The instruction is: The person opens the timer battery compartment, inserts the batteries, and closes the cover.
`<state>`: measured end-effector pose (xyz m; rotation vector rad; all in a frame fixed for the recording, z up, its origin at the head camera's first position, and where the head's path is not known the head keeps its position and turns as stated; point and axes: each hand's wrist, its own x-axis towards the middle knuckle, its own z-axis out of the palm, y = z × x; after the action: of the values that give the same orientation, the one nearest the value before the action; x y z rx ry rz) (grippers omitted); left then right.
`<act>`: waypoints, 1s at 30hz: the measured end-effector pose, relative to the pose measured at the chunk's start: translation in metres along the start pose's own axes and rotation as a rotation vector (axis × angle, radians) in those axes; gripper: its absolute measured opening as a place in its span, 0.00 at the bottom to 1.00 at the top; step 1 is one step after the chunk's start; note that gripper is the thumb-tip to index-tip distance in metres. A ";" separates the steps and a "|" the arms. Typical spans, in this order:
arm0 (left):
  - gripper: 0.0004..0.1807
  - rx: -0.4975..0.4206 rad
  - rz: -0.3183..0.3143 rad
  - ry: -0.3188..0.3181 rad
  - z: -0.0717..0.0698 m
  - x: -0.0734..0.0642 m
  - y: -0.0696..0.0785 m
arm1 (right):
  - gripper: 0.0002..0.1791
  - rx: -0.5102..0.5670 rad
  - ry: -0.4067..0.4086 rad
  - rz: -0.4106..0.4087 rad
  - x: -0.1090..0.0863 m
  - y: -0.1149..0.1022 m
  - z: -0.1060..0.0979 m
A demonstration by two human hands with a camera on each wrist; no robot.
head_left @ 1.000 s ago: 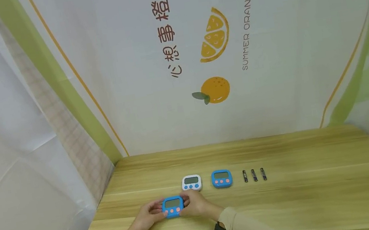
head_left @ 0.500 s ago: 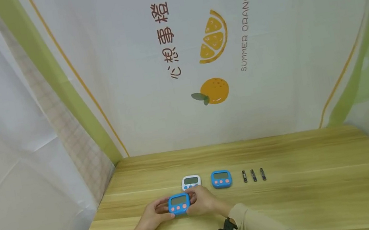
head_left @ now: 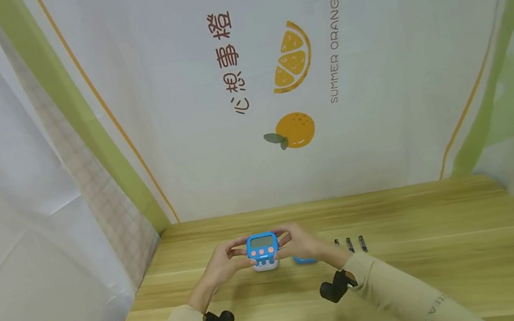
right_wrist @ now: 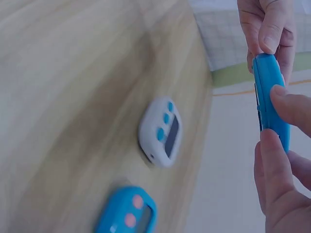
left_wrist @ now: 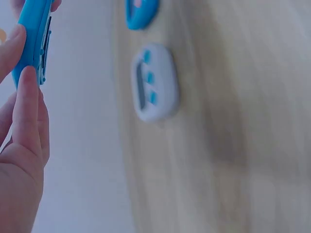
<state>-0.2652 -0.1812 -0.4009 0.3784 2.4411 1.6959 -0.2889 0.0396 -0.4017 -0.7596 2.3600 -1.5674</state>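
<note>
One blue timer (head_left: 262, 242) is held clear of the table (head_left: 431, 273), display and three pink buttons toward the head camera. Left hand (head_left: 222, 261) and right hand (head_left: 302, 243) each pinch one side edge between thumb and fingers; both grips closed on the unit. Beneath lies one white timer (left_wrist: 163, 82) with three blue buttons, partly covered in the head view. A second blue timer (right_wrist: 127, 213) lies beside it, mostly behind the right hand. Timers counted: three. Batteries (head_left: 349, 245) counted: three, loose in a row on the wood-grain surface. Wrist devices, black: two, one per arm. Behind hangs an orange-printed cloth (head_left: 207, 163).
</note>
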 end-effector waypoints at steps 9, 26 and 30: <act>0.31 -0.071 0.041 -0.016 0.026 0.013 0.035 | 0.33 -0.036 0.030 -0.053 -0.020 -0.012 -0.044; 0.29 -0.125 0.102 -0.025 0.067 0.021 0.056 | 0.29 -0.017 0.035 -0.099 -0.055 -0.008 -0.082; 0.27 -0.099 0.073 -0.014 0.068 0.021 0.052 | 0.27 -0.034 0.056 -0.053 -0.059 -0.007 -0.082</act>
<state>-0.2614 -0.0963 -0.3756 0.4700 2.3495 1.8282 -0.2732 0.1332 -0.3679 -0.8020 2.4311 -1.5942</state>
